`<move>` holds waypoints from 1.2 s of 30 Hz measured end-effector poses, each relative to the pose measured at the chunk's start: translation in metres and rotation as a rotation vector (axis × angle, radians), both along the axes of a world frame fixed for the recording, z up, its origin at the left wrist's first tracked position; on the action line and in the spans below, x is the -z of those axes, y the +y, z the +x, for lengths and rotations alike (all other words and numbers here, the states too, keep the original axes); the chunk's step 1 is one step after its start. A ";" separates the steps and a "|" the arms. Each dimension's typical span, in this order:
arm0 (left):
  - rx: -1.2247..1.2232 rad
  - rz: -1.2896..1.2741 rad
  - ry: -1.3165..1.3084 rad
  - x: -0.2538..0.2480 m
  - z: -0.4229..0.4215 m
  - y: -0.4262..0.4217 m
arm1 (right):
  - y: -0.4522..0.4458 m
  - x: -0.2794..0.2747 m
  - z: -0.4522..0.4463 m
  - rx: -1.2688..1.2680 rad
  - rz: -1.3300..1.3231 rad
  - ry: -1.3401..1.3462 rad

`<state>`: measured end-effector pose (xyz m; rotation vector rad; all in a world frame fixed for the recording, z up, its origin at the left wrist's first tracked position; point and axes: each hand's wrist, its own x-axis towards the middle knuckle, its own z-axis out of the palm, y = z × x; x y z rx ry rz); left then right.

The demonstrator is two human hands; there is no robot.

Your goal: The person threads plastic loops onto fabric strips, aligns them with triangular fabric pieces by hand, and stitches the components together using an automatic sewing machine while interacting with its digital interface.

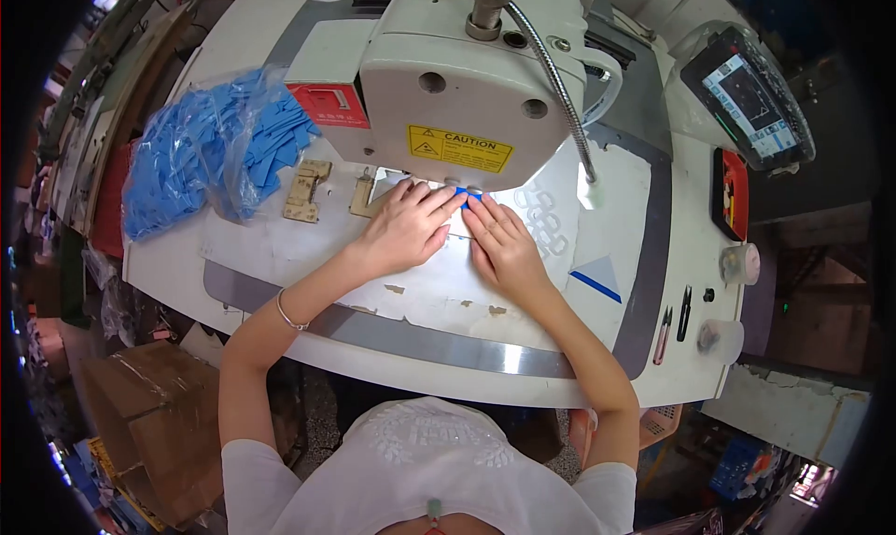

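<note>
Under the head of a white machine point(467, 96), a small blue piece point(469, 195) lies on the light work plate. My left hand point(408, 225) rests beside it with fingers extended, fingertips at its left edge. My right hand point(504, 246) lies flat on the other side, its fingertips touching the piece's right part. Both hands press down from above rather than wrapping round anything. Left of my left hand are two tan templates, one point(306, 190) further out and one point(364, 192) close by. A clear triangular piece with a blue edge point(597, 278) lies to the right.
A plastic bag of blue pieces point(210, 147) sits at the left. On the right are a control screen point(749, 99), a red tray point(729, 194), two small tubs point(739, 264), tweezers point(664, 336) and a black tool point(685, 314). A cardboard box point(159, 423) stands below left.
</note>
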<state>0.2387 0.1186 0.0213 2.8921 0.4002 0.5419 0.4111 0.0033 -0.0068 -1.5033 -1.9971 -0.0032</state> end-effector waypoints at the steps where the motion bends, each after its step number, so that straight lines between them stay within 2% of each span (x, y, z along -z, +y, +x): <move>1: -0.005 0.008 -0.002 -0.001 -0.002 0.001 | 0.002 0.001 -0.003 0.002 0.010 0.000; 7: -0.024 0.028 0.024 -0.001 -0.012 0.012 | 0.013 0.010 -0.021 0.142 0.134 -0.034; 10: -0.024 0.006 0.035 -0.005 -0.010 0.016 | 0.020 0.006 -0.015 0.126 0.081 -0.064; 23: -0.065 0.040 0.054 -0.005 -0.004 0.020 | 0.029 0.009 -0.010 0.151 0.234 -0.171; 26: -0.113 -0.142 0.154 -0.004 0.002 0.029 | 0.035 0.008 -0.003 0.167 0.230 -0.091; 29: -0.103 -0.151 0.255 -0.009 0.004 0.031 | 0.035 0.005 -0.001 0.200 0.250 -0.011; 32: -0.079 -0.021 0.080 -0.005 -0.004 0.025 | 0.027 0.001 -0.005 0.226 0.296 0.011; 36: -0.122 -0.016 0.038 0.000 -0.008 0.020 | 0.018 -0.013 0.000 0.323 0.275 0.002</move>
